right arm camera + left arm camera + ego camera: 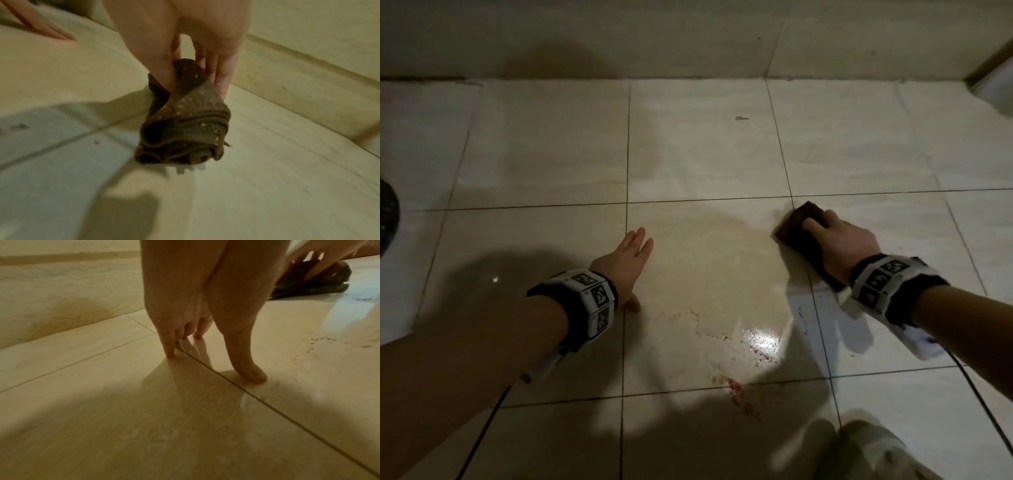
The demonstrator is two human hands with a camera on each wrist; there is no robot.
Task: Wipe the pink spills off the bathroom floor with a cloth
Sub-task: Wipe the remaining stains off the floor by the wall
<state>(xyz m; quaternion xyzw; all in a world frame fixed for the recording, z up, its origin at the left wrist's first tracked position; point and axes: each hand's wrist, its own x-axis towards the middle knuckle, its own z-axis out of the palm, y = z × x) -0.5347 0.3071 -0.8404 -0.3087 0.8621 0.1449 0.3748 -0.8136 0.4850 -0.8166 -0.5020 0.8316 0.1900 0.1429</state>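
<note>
Fingers (223, 78) of the right hand (840, 241) were curled over a folded dark brown cloth (796, 228), thumb pinching a fold against them, and pressed it onto the tiled floor (544, 144) near a grout crossing. Left hand (625, 262) lay spread and straight, fingertips (169, 353) and thumb touching the tile beside a grout line, holding nothing. Floor was pale glossy tile meeting a tiled wall (688, 37) at the far side. Between the hands lay a wet, smeared patch (709, 260) with a bright glare. Pink spills (736, 387) remained nearer the person, at the grout line, with fine specks trailing toward the left thumb. Cloth carried small pale crumbs (185, 104) in the right wrist view.
</note>
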